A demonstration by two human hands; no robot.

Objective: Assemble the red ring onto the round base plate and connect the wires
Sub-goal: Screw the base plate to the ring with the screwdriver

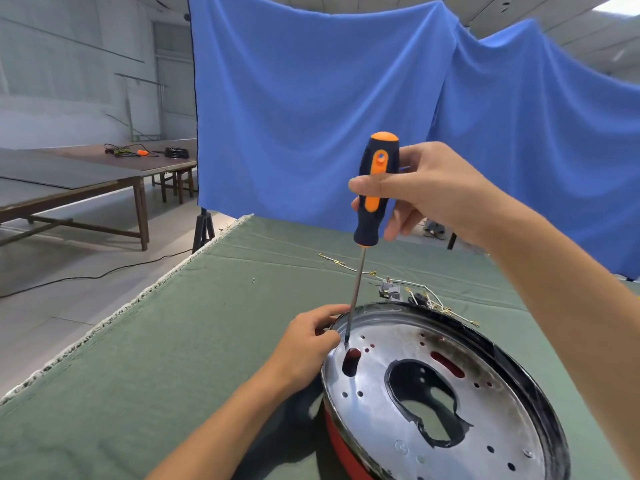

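Base plate point(485, 403) lies between both hands, screwdriver point(375, 188) apparently touching.

A silver base plate point(450, 403) shines over a red ring point(341, 441). The screwdriver point(375, 188) handle is dark blue and orange. The table point(173, 341) cloth is dull green, the hanging curtain point(311, 98) bright blue.

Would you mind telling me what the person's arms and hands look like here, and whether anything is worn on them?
Both forearms are bare as far as the frame shows: no sleeves or cuffs in view. The left hand and right hand wear no gloves, and no rings, watch, wristband or markings are visible. The nails look short and plain where they show. Anything above the forearms lies outside the picture.
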